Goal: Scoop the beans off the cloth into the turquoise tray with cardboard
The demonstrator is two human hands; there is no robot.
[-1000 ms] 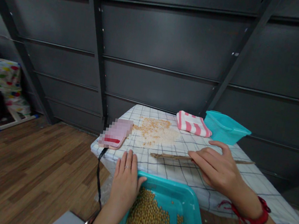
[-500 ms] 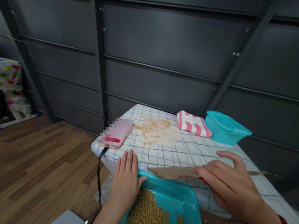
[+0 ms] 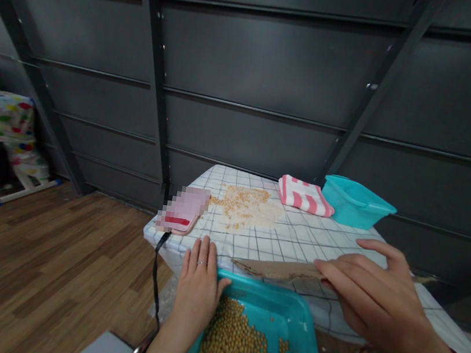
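My left hand (image 3: 197, 294) lies with fingers stretched out flat at the tablecloth's near edge. Its thumb touches the rim of a teal plastic tub (image 3: 276, 292) that holds many round, tan soybeans (image 3: 238, 346). In my right hand (image 3: 380, 296) is a strip of brown cardboard (image 3: 275, 268), pinched at its right end, with the index finger raised. The strip lies along the table's front edge, just beyond the tub. Farther back, yellow-orange grains (image 3: 241, 196) are scattered beside a pale powdery patch (image 3: 272, 212) on the checked tablecloth (image 3: 291, 248).
A pink-and-white striped towel (image 3: 305, 196) and a second turquoise tub (image 3: 358, 204) stand at the back right. A pink phone-like object (image 3: 184, 210), partly blurred, with a black strap (image 3: 155, 273), lies at the left corner. Dark panels (image 3: 261, 57) rise behind the table.
My right hand has moved to the right with the cardboard strip, which slid slightly along the table edge. My left hand and the tub have stayed in place.
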